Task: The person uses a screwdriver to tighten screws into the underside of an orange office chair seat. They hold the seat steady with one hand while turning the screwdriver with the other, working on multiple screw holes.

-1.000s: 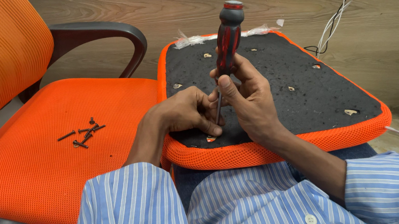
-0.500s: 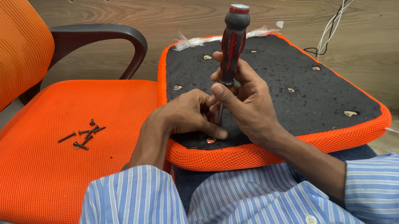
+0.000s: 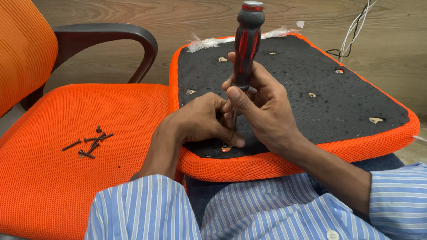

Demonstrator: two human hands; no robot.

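Now the right hand has slid lower on the upright screwdriver, fist closed around it, while the left hand pinches its tip at the cushion hole, so driving seems under way.

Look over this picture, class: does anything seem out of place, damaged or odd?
Yes. A detached orange seat cushion lies upside down across the person's lap, its black underside up. Dark loose screws lie scattered on the orange mesh chair seat. Frayed clear plastic sticks out at the cushion's far edge.
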